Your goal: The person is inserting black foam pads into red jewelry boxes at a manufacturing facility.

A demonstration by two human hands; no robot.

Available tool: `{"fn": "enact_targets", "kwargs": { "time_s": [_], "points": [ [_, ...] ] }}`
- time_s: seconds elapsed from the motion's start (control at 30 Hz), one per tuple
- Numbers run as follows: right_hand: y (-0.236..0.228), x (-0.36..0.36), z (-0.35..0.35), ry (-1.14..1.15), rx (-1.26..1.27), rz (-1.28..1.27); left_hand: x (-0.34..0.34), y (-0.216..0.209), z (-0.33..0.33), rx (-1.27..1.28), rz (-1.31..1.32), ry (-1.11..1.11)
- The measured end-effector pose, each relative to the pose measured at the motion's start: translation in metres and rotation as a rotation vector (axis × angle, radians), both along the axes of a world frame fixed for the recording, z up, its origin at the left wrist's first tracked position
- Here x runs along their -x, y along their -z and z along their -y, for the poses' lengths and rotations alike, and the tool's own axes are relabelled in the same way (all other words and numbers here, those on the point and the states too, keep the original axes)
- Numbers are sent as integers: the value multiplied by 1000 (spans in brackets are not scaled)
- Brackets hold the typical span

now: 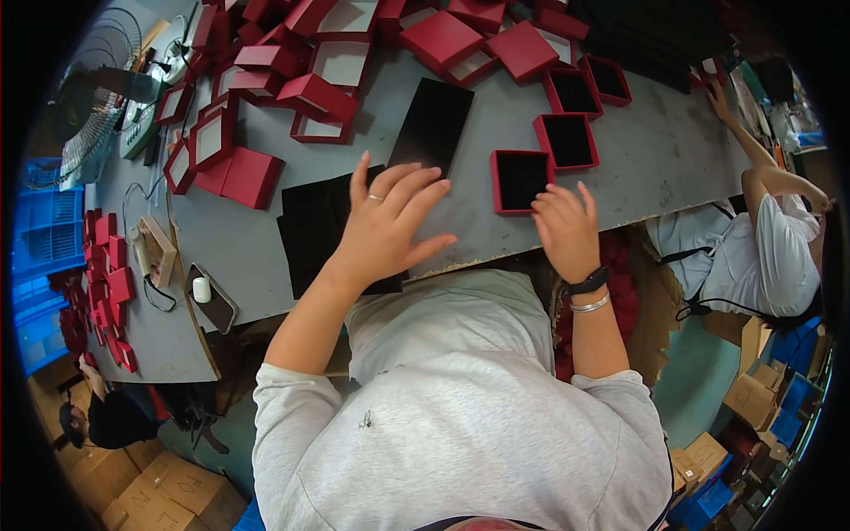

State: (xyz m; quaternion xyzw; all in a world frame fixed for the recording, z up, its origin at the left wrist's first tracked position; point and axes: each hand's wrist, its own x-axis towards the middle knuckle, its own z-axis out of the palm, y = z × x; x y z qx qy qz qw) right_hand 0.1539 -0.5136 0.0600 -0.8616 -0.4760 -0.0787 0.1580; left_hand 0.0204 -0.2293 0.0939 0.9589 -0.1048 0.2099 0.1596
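My left hand [394, 212] hovers over black flat sheets [310, 232], fingers spread and nothing in them. Just beyond its fingertips lies another black rectangular sheet [434, 122]. At the front right corner of a small red box lined with black [521, 181] is my right hand [567, 232]. Its fingers are slightly bent and somewhat apart, with the fingertips at the box's edge; whether they press on it is hard to see. Behind that box a row of similar black-lined red boxes [567, 140] runs away from me.
Many red boxes and lids [328, 97] are heaped at the back of the grey table [646, 173]. Dark stacked sheets [651, 40] lie at the far right. A phone [212, 301] and a fan [97, 97] are on the left. Another person [753, 239] sits at the right.
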Motion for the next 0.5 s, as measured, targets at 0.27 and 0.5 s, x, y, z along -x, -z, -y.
{"fn": "enact_targets", "kwargs": {
  "time_s": [0.27, 0.5],
  "points": [
    [-15, -6, -75, 31, -374, -225, 76, -4, -49, 76, -204, -561],
    [-3, -98, -199, 225, -554, -30, 91, 32, -34, 78, -207, -686]
  ]
}}
